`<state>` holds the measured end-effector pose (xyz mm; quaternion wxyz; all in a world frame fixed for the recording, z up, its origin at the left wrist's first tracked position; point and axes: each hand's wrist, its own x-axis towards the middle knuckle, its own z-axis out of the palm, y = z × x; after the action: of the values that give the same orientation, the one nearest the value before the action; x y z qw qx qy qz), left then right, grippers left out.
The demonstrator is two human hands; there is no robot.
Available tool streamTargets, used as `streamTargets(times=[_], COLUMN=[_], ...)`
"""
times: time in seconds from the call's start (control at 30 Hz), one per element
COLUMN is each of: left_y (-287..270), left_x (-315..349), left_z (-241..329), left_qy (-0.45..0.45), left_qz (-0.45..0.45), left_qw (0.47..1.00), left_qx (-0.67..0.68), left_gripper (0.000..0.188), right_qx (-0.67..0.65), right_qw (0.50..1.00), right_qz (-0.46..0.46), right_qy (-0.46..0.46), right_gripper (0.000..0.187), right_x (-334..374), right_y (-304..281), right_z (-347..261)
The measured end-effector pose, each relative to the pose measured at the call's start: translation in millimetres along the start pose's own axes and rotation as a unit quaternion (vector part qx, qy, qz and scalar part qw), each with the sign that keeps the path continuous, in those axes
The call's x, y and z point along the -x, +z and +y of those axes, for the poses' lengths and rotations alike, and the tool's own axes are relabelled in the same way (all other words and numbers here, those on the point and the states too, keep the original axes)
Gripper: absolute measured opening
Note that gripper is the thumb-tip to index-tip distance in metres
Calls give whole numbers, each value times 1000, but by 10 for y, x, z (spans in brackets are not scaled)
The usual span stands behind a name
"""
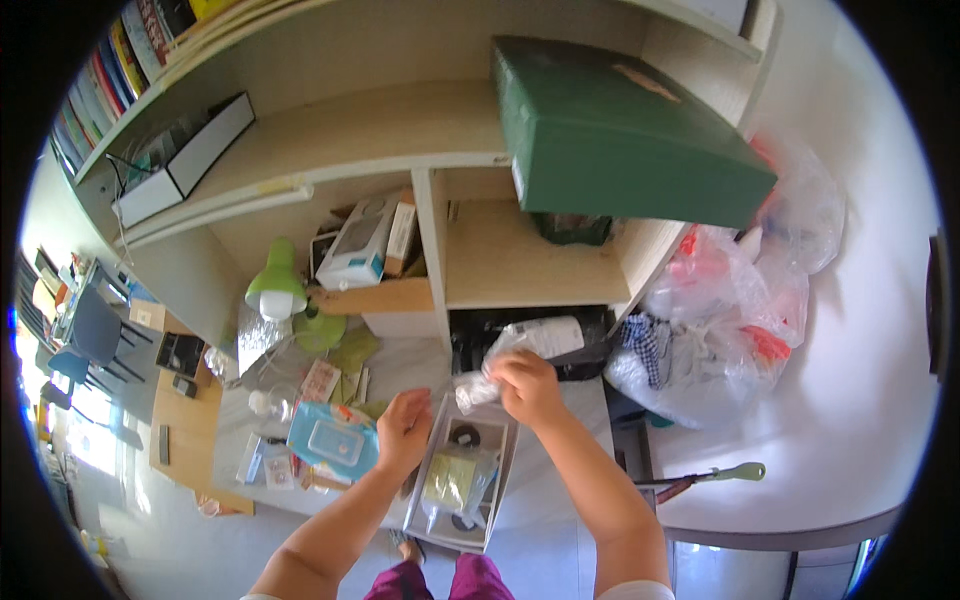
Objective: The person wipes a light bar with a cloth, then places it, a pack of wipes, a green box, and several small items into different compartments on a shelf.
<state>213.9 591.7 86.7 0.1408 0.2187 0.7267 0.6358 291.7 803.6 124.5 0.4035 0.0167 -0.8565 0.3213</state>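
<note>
My right hand [530,390] pinches a clear plastic bag [478,390] with something whitish inside, above the far end of a narrow white box. Behind that hand is a pale plastic-wrapped packet [540,337]; I cannot tell if it belongs to the same bag. My left hand [404,432] has its fingers curled together, with nothing visible in them, between the box and a light-blue wipes pack [335,440]. The open white box [497,505] stands on the marbled desk and holds a yellowish packet in clear plastic [456,478] and a dark round roll [464,436].
A large green box [640,150] juts from the shelf above my right hand. A green desk lamp [278,280] stands at the left, near a clear bottle [270,403]. Stuffed plastic bags [700,370] and a green-handled tool [735,472] lie on the right-hand surface.
</note>
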Motion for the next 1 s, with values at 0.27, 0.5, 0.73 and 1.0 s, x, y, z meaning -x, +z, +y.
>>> streamTargets(times=[0.27, 0.5, 0.73, 1.0], left_y=[-494, -440, -351, -227], left_x=[1608, 1790, 1443, 1345], left_z=[-430, -850, -970, -924], left_qy=[-11, -56, -146, -232], left_qz=[-73, -201, -241, -284], left_qw=[969, 917, 891, 837], left_qx=[-236, -340, -355, -406], left_gripper=[43, 52, 30, 44], right_qx=[-119, 140, 177, 222], right_qw=[743, 821, 817, 801], right_qz=[129, -42, -68, -77], right_qy=[646, 553, 544, 550], right_gripper=[39, 27, 28, 29], right_x=[2271, 2384, 2385, 2306], right_y=[258, 523, 561, 662], right_z=[-1131, -1685, -1623, -1575])
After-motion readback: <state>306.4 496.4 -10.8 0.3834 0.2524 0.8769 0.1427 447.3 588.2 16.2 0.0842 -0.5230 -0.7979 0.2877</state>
